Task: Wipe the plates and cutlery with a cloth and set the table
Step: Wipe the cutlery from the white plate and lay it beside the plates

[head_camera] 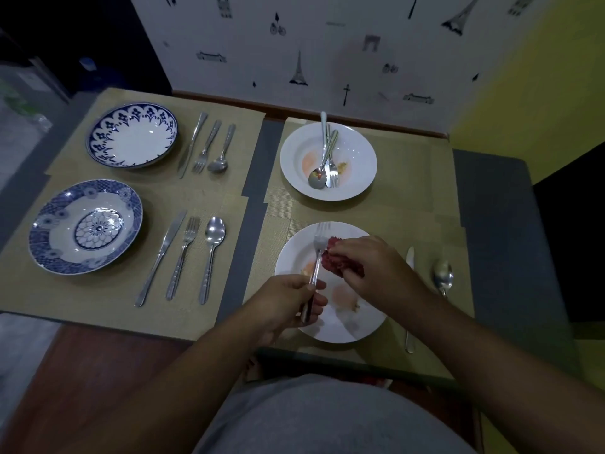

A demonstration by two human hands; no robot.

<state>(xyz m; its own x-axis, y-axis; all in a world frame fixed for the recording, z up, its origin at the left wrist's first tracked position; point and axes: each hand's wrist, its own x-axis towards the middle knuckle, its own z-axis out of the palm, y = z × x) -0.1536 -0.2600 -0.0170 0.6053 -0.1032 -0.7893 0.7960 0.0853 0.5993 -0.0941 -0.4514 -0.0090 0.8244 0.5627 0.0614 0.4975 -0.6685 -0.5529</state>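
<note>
left grip [291,299] pinching fork [318,247] handle | right grip [370,263] bunching soft cloth [337,260] beside tines | fork likely stiff, light, slick: hold mid-handle | over soiled plate [347,324], desk's near-right corner

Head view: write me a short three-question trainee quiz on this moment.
1. True or false: the left hand grips a fork over the near white plate.
2. The right hand holds: A) a sponge, B) a red cloth, C) a glass.
3. How many blue-patterned plates are in view?
Key: 1 true; 2 B; 3 two.
</note>
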